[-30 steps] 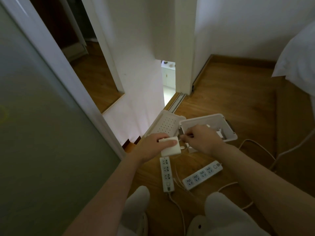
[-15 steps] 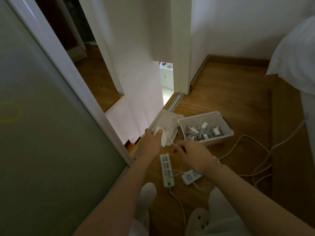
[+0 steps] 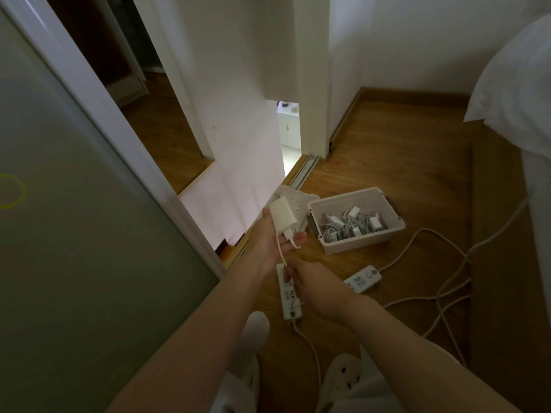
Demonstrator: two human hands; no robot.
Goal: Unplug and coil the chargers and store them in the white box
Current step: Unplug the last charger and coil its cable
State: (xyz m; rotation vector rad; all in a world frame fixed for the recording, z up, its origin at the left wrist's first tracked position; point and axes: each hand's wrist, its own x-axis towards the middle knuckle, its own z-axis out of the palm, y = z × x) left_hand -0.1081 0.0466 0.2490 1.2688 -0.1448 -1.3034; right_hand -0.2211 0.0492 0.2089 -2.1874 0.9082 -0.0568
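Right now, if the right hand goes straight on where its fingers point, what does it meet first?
Likely the left hand, just beyond the white cable the right hand pinches; that hand holds the charger. Depth is unclear from one view.

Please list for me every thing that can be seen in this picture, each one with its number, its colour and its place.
charger: 1, white, in the left hand
cable: 1, white, from the charger down to the right hand
box: 1, white, open, on the floor right of the hands
coiled chargers: several, white, inside the box
lid: 1, white with small holes, left of the box
power strips: 2, white, on the floor, one under the hands, one to their right
cords: several, white, loose on the floor at right
floor: 1, brown wood
slippers: 2, white, bottom edge
left hand: holds the charger
right hand: pinches the cable
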